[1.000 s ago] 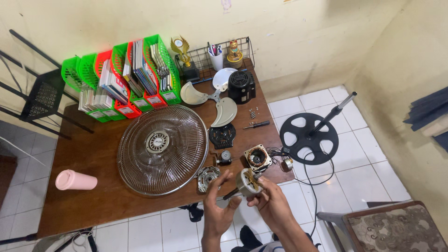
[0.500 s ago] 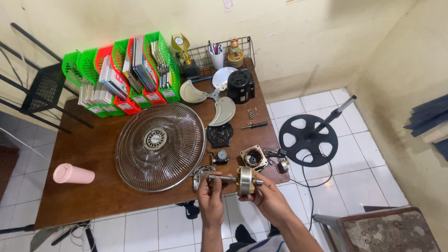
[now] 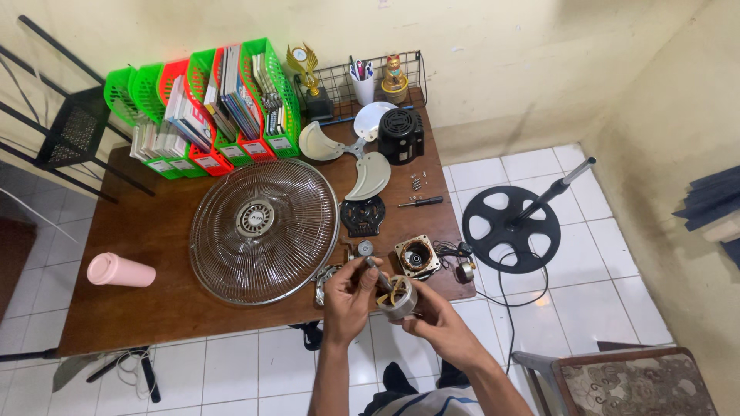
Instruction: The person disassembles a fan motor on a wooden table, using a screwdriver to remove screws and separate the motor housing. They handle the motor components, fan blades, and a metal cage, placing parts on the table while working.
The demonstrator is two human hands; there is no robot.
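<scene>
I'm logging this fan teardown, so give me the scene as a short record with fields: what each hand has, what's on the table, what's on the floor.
left hand: grips the shaft rising from the motor core
right hand: cradles the fan motor core from below
table: brown wood, holding the round wire fan guard, three-blade fan propeller, black motor cover, screwdriver, square motor housing, pink tumbler lying on its side
back edge: green and red file racks with papers
floor: black round fan base with pole, on white tiles
</scene>
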